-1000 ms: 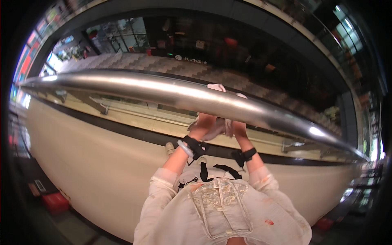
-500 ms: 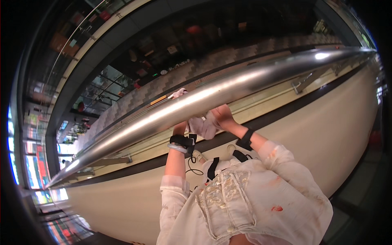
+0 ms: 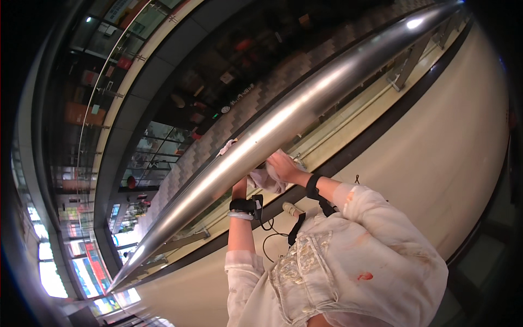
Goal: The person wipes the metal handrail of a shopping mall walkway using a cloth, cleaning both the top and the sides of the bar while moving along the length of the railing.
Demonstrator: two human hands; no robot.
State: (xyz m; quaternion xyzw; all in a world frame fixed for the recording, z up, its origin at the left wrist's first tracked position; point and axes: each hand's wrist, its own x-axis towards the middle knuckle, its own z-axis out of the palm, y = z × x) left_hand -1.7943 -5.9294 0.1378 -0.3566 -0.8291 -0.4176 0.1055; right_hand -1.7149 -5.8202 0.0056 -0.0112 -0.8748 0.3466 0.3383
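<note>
A thick, shiny metal handrail (image 3: 294,111) runs slantwise across the view in front of me. My left hand (image 3: 239,188) reaches under it from the near side; the rail covers its fingers. On the near side, my right hand (image 3: 283,165) is closed on a pale pinkish cloth (image 3: 266,182) that hangs crumpled just below the rail, between my two hands. A small bit of similar pale cloth shows at the rail's far edge, above my left hand; what grips it there is hidden. Both wrists wear black straps, and the left one also has a pale bangle (image 3: 240,215).
Metal brackets (image 3: 404,71) support the rail above a pale ledge and a dark floor strip. Beige floor (image 3: 425,147) curves around me. Beyond the rail, a lower level shows patterned paving (image 3: 248,117). A black cable (image 3: 267,240) loops below my left wrist.
My view has turned, so the rail slants more steeply. Both hands stay at the rail with the cloth. The bit of cloth at its far edge shows less than before.
</note>
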